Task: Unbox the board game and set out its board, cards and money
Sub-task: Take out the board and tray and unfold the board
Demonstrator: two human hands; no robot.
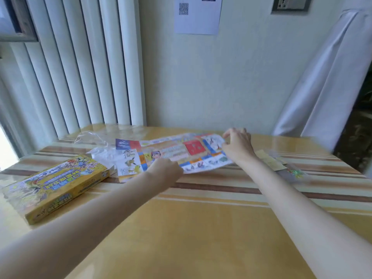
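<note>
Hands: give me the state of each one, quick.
Left hand: fingers curled on the near edge of the paper game board, gripping it.
Right hand: fingers pinching the board's far right corner.

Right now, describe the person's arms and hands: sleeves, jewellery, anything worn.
Both forearms are bare right down to the frame's bottom edge; no sleeve shows on either. The left hand and right hand wear no gloves, and no watch, bracelet or ring is visible on either. The picture is motion-blurred, so nails and other fine details cannot be made out.
</note>
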